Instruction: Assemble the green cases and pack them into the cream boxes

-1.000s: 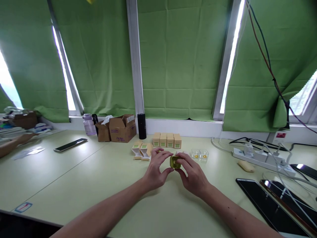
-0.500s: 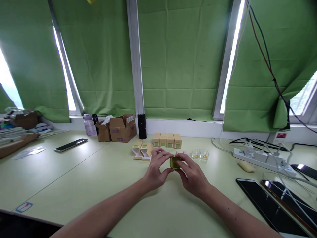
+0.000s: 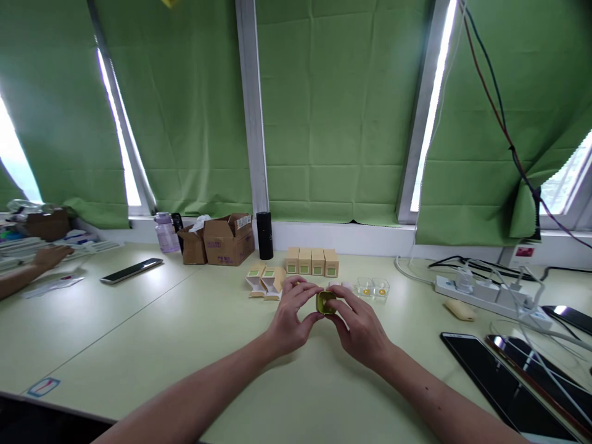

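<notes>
Below the middle of the frame, the left hand and right hand pinch a small green box from both sides, likely to hold its open end steady, facing the person.

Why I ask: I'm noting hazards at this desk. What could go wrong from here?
The small olive-green, hollow square piece is pinched by the fingers of the left hand and right hand, so it might slip and drop.

The small clear containers with amber-coloured centres stand just beyond the right hand; a careless sweep could knock them.

The two open tan cardboard boxes sit close to the left hand and might get nudged.
</notes>
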Demonstrator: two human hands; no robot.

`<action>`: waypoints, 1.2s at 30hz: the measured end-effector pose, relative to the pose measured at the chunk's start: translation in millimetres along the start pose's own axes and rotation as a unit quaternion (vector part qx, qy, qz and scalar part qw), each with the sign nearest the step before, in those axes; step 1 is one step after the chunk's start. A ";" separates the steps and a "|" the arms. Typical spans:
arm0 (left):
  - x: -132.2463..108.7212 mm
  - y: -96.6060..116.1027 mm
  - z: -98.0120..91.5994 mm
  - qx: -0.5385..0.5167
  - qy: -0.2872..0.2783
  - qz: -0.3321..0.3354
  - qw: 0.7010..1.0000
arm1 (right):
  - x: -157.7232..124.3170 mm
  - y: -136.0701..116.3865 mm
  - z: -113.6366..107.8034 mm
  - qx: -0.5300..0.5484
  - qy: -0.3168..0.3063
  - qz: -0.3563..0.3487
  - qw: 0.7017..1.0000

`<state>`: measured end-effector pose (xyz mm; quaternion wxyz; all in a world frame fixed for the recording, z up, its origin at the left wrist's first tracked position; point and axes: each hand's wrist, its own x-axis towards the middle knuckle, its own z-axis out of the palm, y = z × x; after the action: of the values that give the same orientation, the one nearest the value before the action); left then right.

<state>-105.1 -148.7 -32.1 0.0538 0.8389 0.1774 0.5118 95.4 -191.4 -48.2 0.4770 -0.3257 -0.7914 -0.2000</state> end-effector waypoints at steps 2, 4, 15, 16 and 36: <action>0.1 0.0 0.0 -0.002 0.000 0.001 1.000 | 0.1 -0.2 -0.2 0.000 0.000 -0.001 1.000; 0.2 0.0 0.0 -0.003 0.001 0.001 1.000 | 0.5 -0.6 -0.7 -0.002 0.001 -0.002 1.000; -0.3 -0.2 0.6 0.002 0.004 0.008 1.000 | 2.6 -2.5 -1.6 -0.002 -0.001 -0.008 1.000; -0.5 -0.3 0.6 0.003 0.005 0.009 1.000 | 2.9 -2.7 -1.5 -0.002 -0.003 -0.009 1.000; -1.0 1.9 -2.8 0.002 -0.003 -0.006 1.000 | -0.9 -0.8 0.4 0.106 -0.005 0.053 0.993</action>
<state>-107.5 -151.1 -31.1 0.0559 0.8395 0.1834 0.5085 94.8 -192.0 -49.1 0.5147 -0.3157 -0.7923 -0.0880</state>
